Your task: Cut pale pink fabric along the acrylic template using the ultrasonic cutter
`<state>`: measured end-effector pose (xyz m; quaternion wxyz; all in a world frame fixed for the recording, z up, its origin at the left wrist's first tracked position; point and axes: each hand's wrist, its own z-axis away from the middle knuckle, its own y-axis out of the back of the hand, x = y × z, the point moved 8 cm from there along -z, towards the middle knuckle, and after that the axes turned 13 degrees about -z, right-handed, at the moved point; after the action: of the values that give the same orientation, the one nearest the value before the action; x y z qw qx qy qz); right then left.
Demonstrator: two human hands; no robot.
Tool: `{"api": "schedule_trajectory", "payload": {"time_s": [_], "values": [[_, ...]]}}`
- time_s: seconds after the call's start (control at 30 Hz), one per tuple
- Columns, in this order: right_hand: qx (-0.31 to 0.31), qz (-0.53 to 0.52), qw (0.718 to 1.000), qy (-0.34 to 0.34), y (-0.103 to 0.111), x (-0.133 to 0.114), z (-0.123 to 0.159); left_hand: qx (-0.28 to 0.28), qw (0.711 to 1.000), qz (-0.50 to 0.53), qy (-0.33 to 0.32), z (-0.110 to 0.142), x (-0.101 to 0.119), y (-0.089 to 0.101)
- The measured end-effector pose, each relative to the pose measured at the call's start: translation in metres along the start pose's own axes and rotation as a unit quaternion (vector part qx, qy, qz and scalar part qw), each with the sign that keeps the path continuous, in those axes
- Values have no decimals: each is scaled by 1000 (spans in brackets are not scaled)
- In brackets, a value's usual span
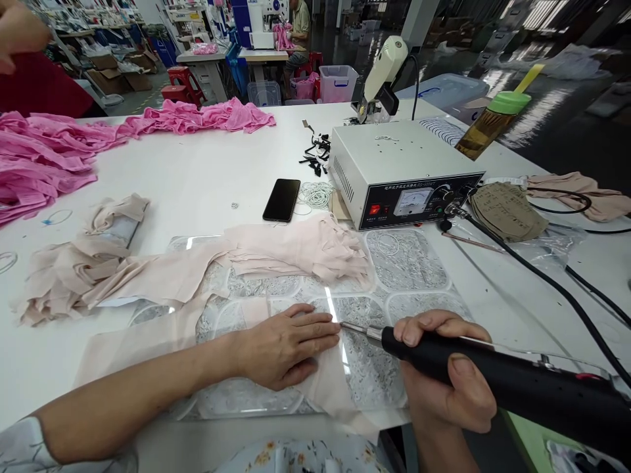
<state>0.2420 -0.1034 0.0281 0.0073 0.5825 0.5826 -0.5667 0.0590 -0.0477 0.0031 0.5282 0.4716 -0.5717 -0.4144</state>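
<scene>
My left hand (290,345) lies flat, palm down, fingers stretched out, on a pale pink fabric strip (331,381) over a clear grey-patterned mat (414,263). My right hand (453,374) is wrapped round the black barrel of a handheld ultrasonic welder (517,378). The welder's thin metal tip (352,326) points left and ends right beside my left fingertips. I cannot tell whether it touches the fabric. Beyond my left hand, a stack of pale pink fabric pieces (300,246) lies across the mat, with a crumpled pile of the same fabric (73,276) to the left.
A grey generator box (394,164) with a meter stands behind the mat, joined to the welder by a black cable (557,286). Nearby are a phone (281,200), a bottle (493,121) and pink cloth (59,151). A co-worker's arm (20,33) shows at upper left.
</scene>
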Motion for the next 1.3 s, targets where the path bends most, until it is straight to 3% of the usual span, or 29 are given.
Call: {"api": "schedule_trajectory", "payload": {"time_s": [0.13, 0.53, 1.03, 1.3], "values": [[27, -32, 999, -15, 8, -6, 2, -20, 1000, 10, 12, 0, -1, -1], [16, -80, 995, -52, 16, -5, 17, -51, 998, -14, 27, -1, 0, -2], [-6, -130, 989, -75, 0, -8, 19, -59, 998, -32, 19, -2, 1, -2], [4, -145, 983, -111, 4, -5, 23, -56, 996, -68, 21, -1, 2, -4]]}}
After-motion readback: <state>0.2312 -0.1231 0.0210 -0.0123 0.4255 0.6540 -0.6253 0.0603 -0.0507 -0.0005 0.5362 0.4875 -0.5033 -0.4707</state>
